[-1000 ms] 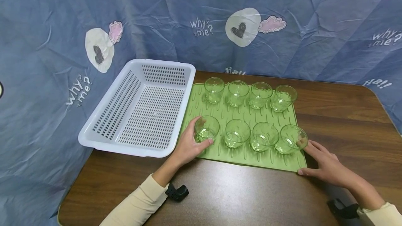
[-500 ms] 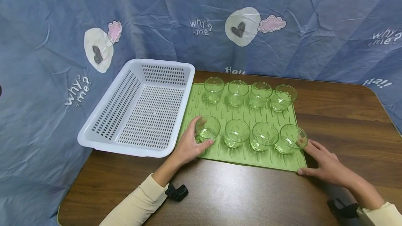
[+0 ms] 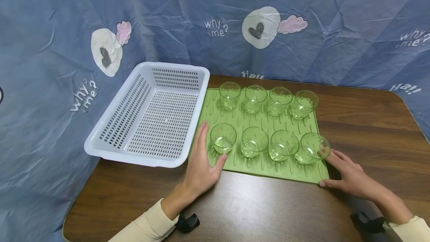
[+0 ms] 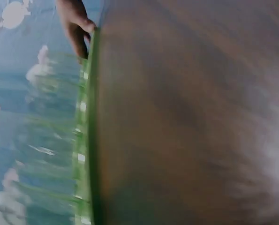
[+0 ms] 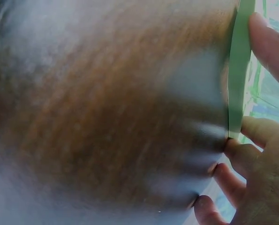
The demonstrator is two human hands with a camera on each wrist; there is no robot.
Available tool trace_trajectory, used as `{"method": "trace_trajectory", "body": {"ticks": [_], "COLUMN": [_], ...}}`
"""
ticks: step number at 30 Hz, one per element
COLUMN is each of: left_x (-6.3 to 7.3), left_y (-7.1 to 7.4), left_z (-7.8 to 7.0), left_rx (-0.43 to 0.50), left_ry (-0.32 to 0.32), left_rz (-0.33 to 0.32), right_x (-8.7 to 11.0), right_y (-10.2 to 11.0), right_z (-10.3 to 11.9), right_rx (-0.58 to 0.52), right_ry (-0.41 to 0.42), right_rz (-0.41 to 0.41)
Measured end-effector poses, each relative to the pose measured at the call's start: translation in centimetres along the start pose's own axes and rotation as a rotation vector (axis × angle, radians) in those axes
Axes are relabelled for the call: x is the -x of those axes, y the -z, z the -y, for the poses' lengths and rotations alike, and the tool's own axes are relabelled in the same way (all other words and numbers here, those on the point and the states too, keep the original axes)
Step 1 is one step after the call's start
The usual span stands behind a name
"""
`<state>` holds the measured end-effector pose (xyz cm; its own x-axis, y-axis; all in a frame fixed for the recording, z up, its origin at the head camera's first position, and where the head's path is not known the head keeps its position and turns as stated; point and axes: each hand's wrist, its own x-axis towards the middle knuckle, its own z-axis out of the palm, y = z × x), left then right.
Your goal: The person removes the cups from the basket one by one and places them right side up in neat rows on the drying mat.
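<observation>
Clear drinking glasses stand upright in two rows on a green ridged drying mat [image 3: 235, 118]. My left hand [image 3: 202, 167] is beside the leftmost front glass [image 3: 223, 139], its fingers straight and its thumb spread near the glass's front. No grip on that glass shows. My right hand [image 3: 351, 176] rests at the mat's front right corner, beside the rightmost front glass [image 3: 310, 150]. Its thumb touches the mat's edge. In the right wrist view, the fingers [image 5: 230, 183] are spread along the table by the mat's edge [image 5: 240, 70].
Left of the mat sits a white perforated plastic basket [image 3: 161, 122] with nothing in it. Both stand on a dark wooden table [image 3: 262, 208]. Several more glasses, such as a back-row glass [image 3: 230, 96], line the mat's far side. A blue printed cloth [image 3: 188, 25] hangs behind.
My left hand has let go of the leftmost front glass; its fingers have straightened and drawn slightly left. That glass has shifted a little right. The right hand has stayed put.
</observation>
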<state>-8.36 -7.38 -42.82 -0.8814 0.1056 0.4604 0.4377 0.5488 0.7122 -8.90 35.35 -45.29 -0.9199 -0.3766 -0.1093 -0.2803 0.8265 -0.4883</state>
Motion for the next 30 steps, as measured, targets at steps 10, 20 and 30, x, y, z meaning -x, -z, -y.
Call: {"method": "trace_trajectory", "body": {"ticks": [10, 20, 30], "left_x": [-3.3, -6.0, -8.2], "left_y": [5.3, 12.0, 13.2], "left_z": [-5.2, -6.0, -6.4], "left_rx": [-0.032, -0.245, -0.517], "left_ry": [-0.138, -0.154, -0.257], "left_rz": [0.017, 0.014, 0.263], "right_x": [0.5, 0.0, -0.2], "right_y": [0.4, 1.9, 5.4], "right_z": [0.0, 0.6, 3.0], "right_rx": [-0.01, 0.051, 0.049], "right_ry": [-0.016, -0.035, -0.043], "right_rz": [0.025, -0.04, -0.42]}}
